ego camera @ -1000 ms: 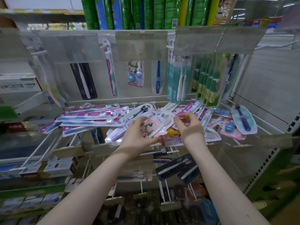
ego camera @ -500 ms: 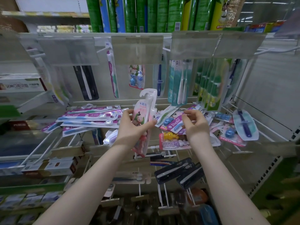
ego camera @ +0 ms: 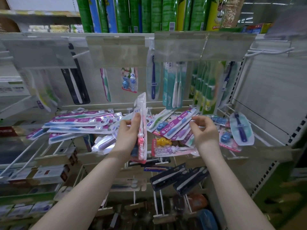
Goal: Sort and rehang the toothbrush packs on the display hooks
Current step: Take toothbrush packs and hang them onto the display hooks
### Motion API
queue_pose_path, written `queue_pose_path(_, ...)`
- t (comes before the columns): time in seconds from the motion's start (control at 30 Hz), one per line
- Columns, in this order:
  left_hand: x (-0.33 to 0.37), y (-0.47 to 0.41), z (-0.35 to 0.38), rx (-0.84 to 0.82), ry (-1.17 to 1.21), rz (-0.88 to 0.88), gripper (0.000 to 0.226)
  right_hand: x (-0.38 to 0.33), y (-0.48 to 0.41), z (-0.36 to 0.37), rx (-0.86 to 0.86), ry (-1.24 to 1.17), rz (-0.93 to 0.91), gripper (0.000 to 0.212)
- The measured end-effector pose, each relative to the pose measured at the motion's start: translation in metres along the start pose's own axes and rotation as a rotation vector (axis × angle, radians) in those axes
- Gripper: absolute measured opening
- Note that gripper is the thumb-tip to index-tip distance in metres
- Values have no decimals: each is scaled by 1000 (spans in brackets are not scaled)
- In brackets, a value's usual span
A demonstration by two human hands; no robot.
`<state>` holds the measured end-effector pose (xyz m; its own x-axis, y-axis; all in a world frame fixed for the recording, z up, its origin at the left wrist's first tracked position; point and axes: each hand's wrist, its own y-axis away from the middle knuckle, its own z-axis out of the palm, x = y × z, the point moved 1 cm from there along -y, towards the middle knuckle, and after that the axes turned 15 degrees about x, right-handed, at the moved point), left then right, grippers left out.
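Observation:
My left hand (ego camera: 127, 136) grips a pink children's toothbrush pack (ego camera: 141, 112), held upright and edge-on in front of the shelf. My right hand (ego camera: 206, 131) hovers over the loose pile, thumb and forefinger curled at the upper end of a purple Doctor pack (ego camera: 176, 125); whether they pinch it I cannot tell. More purple packs (ego camera: 78, 122) lie flat in a stack to the left. A yellow and pink children's pack (ego camera: 166, 146) lies below the pile. On the hooks above hang a matching cartoon pack (ego camera: 129, 80), a blue brush (ego camera: 153, 77) and teal Doctor packs (ego camera: 172, 87).
Green packs (ego camera: 206, 87) hang at the right, black packs (ego camera: 76, 83) at the left. A blue brush pack (ego camera: 240, 128) lies on wire hooks far right. A bare white hook (ego camera: 265, 52) juts out at upper right. Black packs (ego camera: 179, 178) hang below my arms.
My left hand lifted the pink pack out of the pile and turned it upright. My right hand drew back a little from the pile's middle to its right side.

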<state>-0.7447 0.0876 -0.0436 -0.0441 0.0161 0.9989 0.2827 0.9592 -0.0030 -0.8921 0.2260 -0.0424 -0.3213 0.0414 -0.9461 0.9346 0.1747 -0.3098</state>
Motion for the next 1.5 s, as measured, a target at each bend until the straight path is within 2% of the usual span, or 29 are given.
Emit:
queue_pose_path(0.13, 5, 4, 8, 1, 25, 2, 42, -3, -2, 2, -41, -58, 7, 8)
queue_pose_path(0.23, 11, 2, 13, 34, 60, 6, 39, -18, 6, 18, -211, -135, -7, 4)
queue_pose_path(0.37, 22, 4, 15, 90, 134, 9, 50, -42, 23, 46, -361, -167, -79, 7)
queue_pose_path(0.47, 26, 0, 6, 89, 159, -34, 45, -47, 26, 55, -341, -190, -106, 4)
queue_pose_path(0.57, 30, -12, -13, 92, 134, -23, 35, -42, 18, 53, -247, -212, -93, 9)
queue_pose_path(0.73, 32, -32, -33, 42, 171, -80, 11, -19, -7, 30, -48, -36, -4, 22)
queue_pose_path(0.83, 32, -36, -32, 50, 139, -75, 12, -9, -17, 24, 44, 62, 19, 19)
queue_pose_path(0.93, 29, -42, -26, 63, 110, -92, 12, -5, -17, 24, 78, 116, 36, 23)
queue_pose_path(1.03, 24, -46, -13, 33, 78, -104, 10, 2, -15, 20, 82, 276, 46, 24)
queue_pose_path(1.13, 24, -46, -2, -1, 70, -91, 12, 1, -19, 25, 47, 466, 55, 46)
queue_pose_path(1.2, 23, -47, 2, -29, 67, -79, 14, 0, -23, 32, 7, 676, 67, 68)
queue_pose_path(1.23, 23, -46, 3, -41, 62, -73, 15, -2, -24, 35, -14, 782, 62, 73)
queue_pose_path(1.27, 23, -46, 3, -51, 54, -64, 16, -3, -24, 37, -36, 862, 51, 69)
queue_pose_path(1.37, 23, -47, 4, -86, 54, -65, 19, -7, -20, 39, -52, 924, 24, 30)
queue_pose_path(1.5, 23, -47, 4, -107, 68, -93, 19, -4, -17, 36, 43, 852, 5, 14)
